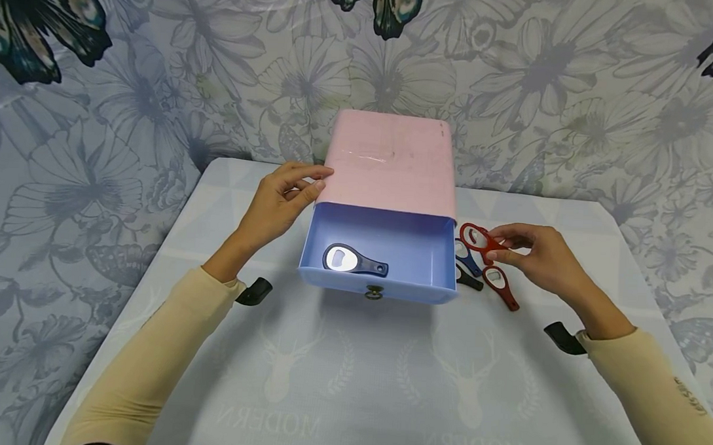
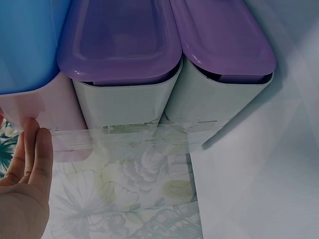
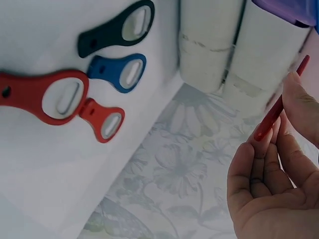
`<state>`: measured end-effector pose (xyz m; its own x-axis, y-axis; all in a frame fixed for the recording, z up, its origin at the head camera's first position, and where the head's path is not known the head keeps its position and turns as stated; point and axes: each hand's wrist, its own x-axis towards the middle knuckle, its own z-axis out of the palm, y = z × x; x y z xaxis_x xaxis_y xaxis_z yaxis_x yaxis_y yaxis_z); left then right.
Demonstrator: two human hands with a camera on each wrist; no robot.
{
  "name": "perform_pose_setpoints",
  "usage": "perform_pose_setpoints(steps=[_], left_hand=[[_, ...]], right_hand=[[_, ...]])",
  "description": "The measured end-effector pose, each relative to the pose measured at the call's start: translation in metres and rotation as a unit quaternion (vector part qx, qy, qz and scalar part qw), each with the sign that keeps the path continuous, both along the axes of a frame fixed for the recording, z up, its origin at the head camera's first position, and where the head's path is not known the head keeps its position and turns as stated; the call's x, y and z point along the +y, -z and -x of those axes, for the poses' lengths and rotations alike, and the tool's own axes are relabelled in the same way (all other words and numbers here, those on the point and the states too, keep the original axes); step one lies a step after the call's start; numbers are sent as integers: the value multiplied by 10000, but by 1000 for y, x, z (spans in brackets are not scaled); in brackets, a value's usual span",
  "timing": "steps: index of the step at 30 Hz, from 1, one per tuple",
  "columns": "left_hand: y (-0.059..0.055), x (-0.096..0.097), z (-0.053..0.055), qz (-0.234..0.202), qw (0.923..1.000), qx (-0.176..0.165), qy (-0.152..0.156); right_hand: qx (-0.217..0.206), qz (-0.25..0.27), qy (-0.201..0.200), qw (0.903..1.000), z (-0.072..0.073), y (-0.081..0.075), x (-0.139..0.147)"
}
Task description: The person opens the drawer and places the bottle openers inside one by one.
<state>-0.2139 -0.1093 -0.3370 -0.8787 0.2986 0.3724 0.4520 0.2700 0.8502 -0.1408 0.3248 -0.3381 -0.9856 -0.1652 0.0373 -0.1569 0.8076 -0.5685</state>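
My left hand point(image 1: 289, 192) touches the left side of a pink drawer unit point(image 1: 391, 161) with extended fingers and thumb. From that unit a blue drawer point(image 1: 414, 251) stands pulled out, with a dark blue bottle opener point(image 1: 369, 266) lying inside at the left. Right of the drawer, my right hand point(image 1: 538, 255) pinches a red bottle opener point(image 3: 271, 119) between thumb and fingers, seen edge-on in the right wrist view. Below it on the table lie a large red opener point(image 3: 40, 94), a small red opener point(image 3: 94, 115), a blue opener point(image 3: 104, 69) and a dark green opener point(image 3: 104, 39).
Under the pink unit are pale units with purple drawers point(image 2: 124, 45), seen sideways in the left wrist view. A small ring pull point(image 1: 374, 292) sits on the blue drawer's front. A patterned white cloth covers the table point(image 1: 380, 380), and a floral curtain point(image 1: 513, 123) hangs behind.
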Motion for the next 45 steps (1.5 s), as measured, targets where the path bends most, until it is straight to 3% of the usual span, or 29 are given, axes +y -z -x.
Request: perform_pose_setpoints(steps=[6,22,34,45], left_hand=[[0,-1,0,111,9999,23,-48],[1,-1,0,97,9999,34,-27],[1,-1,0,104,9999,-15,-46],[0,-1,0,112,9999,26,-47]], right_hand=[[2,7,265,9996,-2,-14,1],[247,256,161,9992,-11,-44,-11],[441,626,-369,9964,-20,-58,-37],[447,552,-753,9946,-21,-66,-63]])
